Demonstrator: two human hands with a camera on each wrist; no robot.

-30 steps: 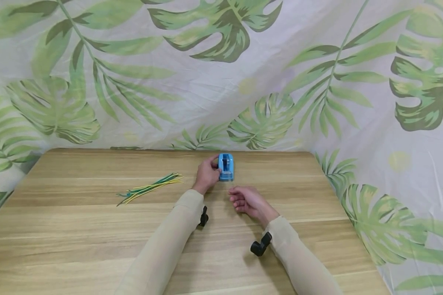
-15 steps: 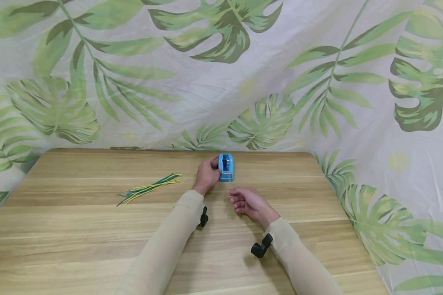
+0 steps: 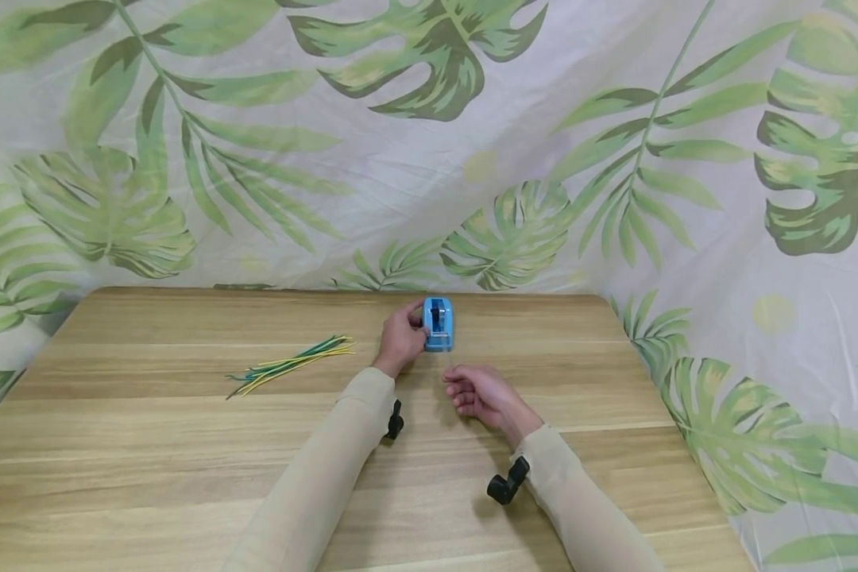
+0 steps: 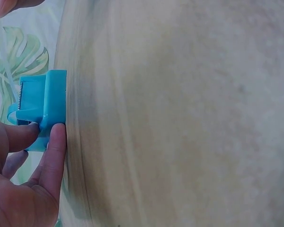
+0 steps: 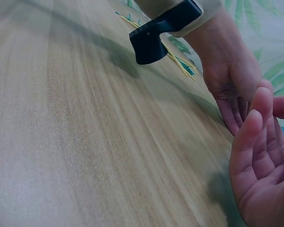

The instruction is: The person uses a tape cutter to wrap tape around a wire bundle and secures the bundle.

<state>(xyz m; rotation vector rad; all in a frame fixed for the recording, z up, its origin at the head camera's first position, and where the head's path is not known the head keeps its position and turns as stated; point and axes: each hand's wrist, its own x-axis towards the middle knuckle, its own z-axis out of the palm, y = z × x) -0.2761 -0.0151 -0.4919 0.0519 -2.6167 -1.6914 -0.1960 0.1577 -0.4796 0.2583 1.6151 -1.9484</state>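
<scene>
Near the table's far edge, a blue tape dispenser [image 3: 438, 326] stands on the wood. My left hand [image 3: 401, 340] grips its left side; in the left wrist view the thumb and fingers hold the dispenser [image 4: 56, 97], whose toothed cutter shows. From its front a clear strip of tape [image 3: 448, 357] runs toward my right hand [image 3: 482, 395]. That hand pinches the strip's end between thumb and forefinger, a little in front of the dispenser, other fingers curled. The right wrist view shows the right hand [image 5: 262, 165] close up, but the tape cannot be made out there.
To the left lies a loose bundle of thin green and yellow strands [image 3: 291, 366] on the wooden table [image 3: 186, 469]. A leaf-print cloth [image 3: 400, 159] hangs behind the far edge. Black camera mounts [image 3: 508, 480] sit on both wrists.
My right hand has shifted very slightly back toward the person, away from the dispenser. The left hand and the tape dispenser have stayed in place.
</scene>
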